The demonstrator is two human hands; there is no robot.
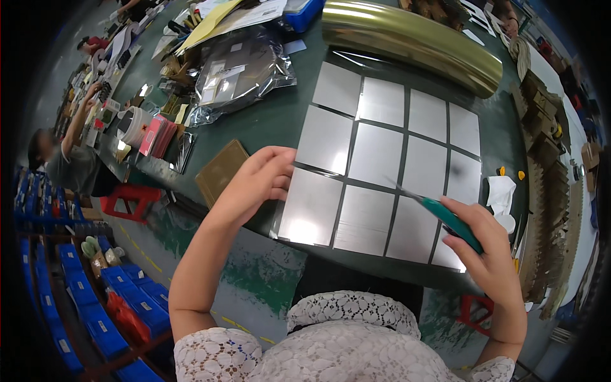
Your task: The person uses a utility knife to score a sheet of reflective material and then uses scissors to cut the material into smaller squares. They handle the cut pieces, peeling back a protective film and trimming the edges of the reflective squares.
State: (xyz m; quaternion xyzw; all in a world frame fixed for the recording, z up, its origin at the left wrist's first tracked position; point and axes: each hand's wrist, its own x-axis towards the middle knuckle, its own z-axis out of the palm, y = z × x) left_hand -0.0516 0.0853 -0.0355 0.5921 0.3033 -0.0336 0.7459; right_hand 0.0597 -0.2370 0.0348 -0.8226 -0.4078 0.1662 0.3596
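Observation:
In my right hand (480, 245), the fingers are wrapped round a craft knife with a green handle (450, 223) and a thin pointed blade. The blade points left over the silvery square plates (374, 153), which lie in rows with narrow dark gaps between them. My left hand (264, 175) is at the left edge of the plates, its fingers curled and the fingertips against that edge. Whatever may be between them is too small to make out. A brown square pad (221, 170) lies just left of this hand.
A large gold-coloured film roll (414, 44) lies behind the plates. Clear plastic bags (245, 76) and papers (232, 25) cover the back left. Notched brown strips (541, 191) line the right side. Another person (70, 156) sits at far left, near blue bins (95, 312).

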